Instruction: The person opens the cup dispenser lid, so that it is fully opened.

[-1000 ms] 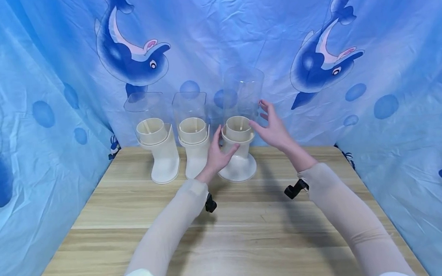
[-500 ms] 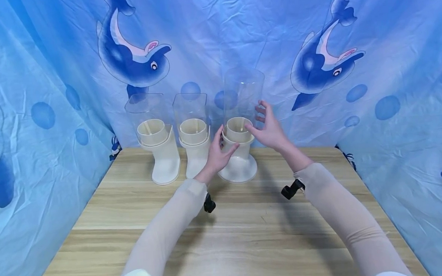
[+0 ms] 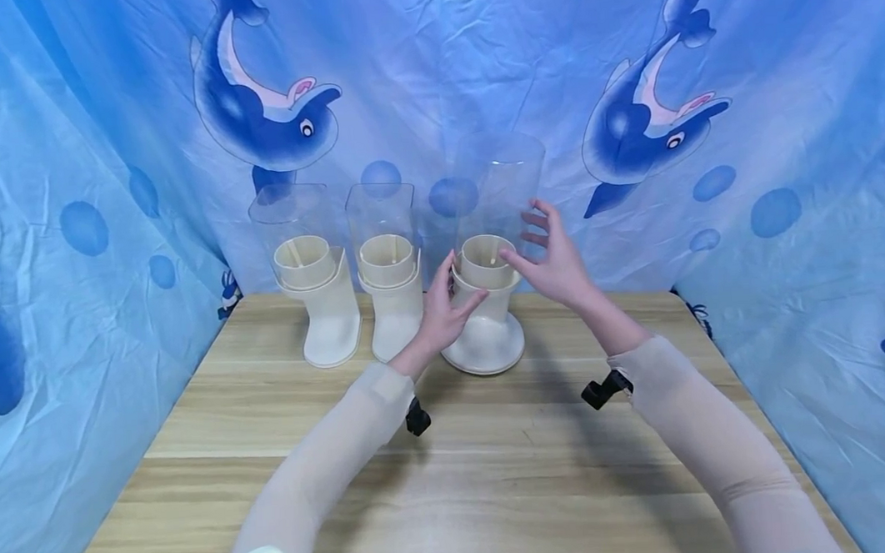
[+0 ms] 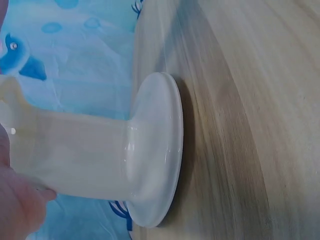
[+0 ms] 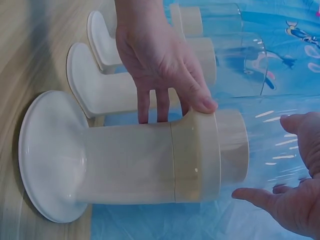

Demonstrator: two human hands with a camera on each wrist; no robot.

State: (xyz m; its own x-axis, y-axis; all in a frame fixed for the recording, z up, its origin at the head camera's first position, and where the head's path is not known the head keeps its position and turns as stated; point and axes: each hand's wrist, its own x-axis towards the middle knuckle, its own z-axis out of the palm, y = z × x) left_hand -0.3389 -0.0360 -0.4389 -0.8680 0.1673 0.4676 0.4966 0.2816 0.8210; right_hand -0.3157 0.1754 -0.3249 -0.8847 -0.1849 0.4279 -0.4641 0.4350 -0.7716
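A white stand with a round base carries a cream collar ring and a tall clear tube in the head view. My left hand grips the stand's upper neck from the left, its thumb at the collar. In the right wrist view, the left fingers pass behind the neck. On the other side, my right hand curves round the lower clear tube, thumb near the inner cream ring. In the left wrist view the stand's base shows close over the wood.
Two similar white stands with clear containers stand to the left, a middle stand and a left stand. Behind the wooden table hangs a blue dolphin-print curtain, close to the stands. More curtain lines both sides.
The round-based stand with its clear tube has shifted right and a little toward me, both hands moving with it. The other two stands stay where they were.
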